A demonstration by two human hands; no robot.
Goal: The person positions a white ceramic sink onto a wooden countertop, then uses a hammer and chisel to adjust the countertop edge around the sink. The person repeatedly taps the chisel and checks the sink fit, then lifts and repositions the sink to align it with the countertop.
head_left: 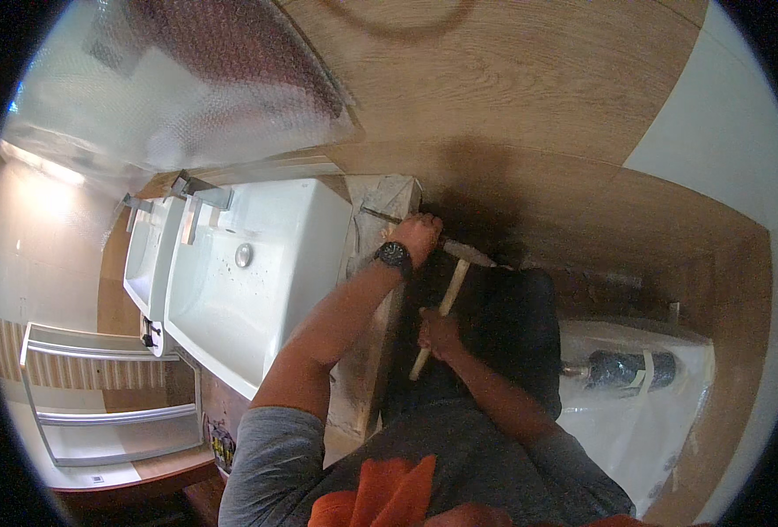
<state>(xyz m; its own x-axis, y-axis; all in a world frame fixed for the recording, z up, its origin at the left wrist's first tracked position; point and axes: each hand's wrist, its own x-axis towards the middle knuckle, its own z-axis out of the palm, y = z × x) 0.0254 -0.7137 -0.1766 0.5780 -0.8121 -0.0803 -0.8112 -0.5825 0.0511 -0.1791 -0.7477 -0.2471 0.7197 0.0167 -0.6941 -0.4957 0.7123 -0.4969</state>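
Along the wall (512, 79), I judge the nine-o'clock sink (231, 307) set, the ledge (362, 351) unfinished. Left hand (417, 237) grips a rod (377, 214), right hand (440, 334) a hammer (454, 288).

Metal rod (378, 213) partly hidden by left fingers (430, 222), orange cloth (384, 492) cut off below, bubble wrap (213, 92) cropped at top

Head-worn fisheye looking steeply down
It sits above the grey shirt (481, 461), facing the left hand (419, 237) and right hand (441, 335) from close by; its wide field bends straight edges.
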